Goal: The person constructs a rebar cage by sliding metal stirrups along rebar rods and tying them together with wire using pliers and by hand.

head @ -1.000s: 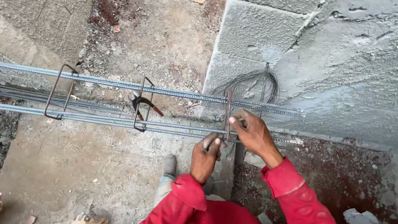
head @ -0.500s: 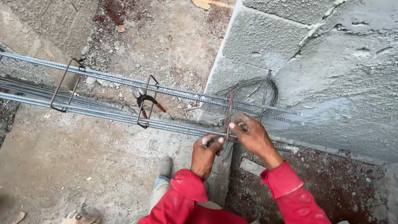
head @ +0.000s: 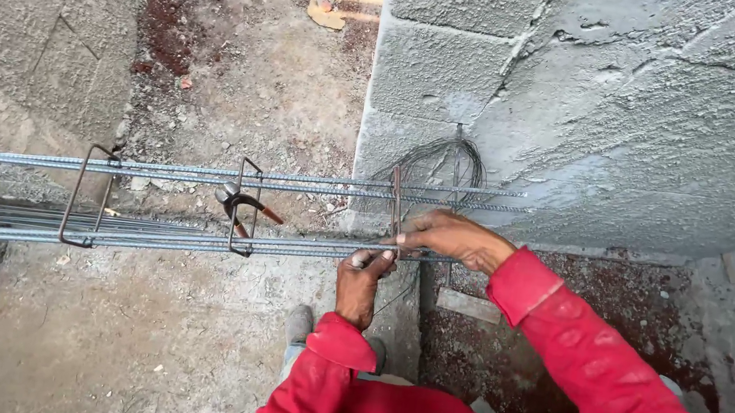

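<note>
At the near rail of a ribbed steel rebar cage, the left hand pinches thin tie wire against the bars while the right hand closes its fingers on a rusty square stirrup. Red-handled pincers hang on the next stirrup. Behind, a coil of wire rests against a rough grey block wall, above gritty, rubble-strewn concrete ground.

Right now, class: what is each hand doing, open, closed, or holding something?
Left hand: closed, pinching thin tie wire at the lower rebar.
Right hand: closed around the stirrup where it meets that rebar.
</note>
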